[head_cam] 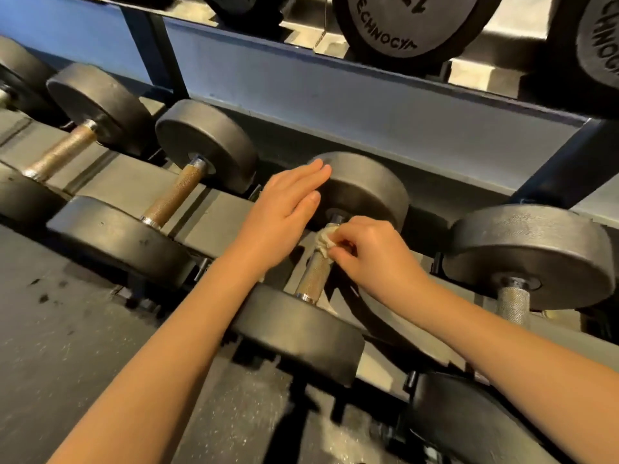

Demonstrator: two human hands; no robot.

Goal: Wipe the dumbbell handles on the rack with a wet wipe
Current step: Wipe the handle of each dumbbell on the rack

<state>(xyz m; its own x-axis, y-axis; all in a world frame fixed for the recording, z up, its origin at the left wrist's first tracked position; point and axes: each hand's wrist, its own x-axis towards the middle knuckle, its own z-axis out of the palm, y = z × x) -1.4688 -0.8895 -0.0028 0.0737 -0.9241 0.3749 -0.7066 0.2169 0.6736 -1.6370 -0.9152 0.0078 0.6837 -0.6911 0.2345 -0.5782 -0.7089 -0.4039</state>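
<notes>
Knurled steel, the handle [315,276] of the middle dumbbell [298,329] on the rack [335,105] looks grippy and heavy, unlikely to shift. At its far end the limp wet wipe [324,241] is pinched round it by the right hand [371,252]. The left hand [284,209] rests flat, fingers straight, against the far plate [368,185].

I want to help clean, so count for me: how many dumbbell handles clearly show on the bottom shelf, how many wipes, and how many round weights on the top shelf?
Dumbbell handles, bottom shelf: 4
Wet wipe: 1
Round weights, top shelf: 3
Total: 8
</notes>
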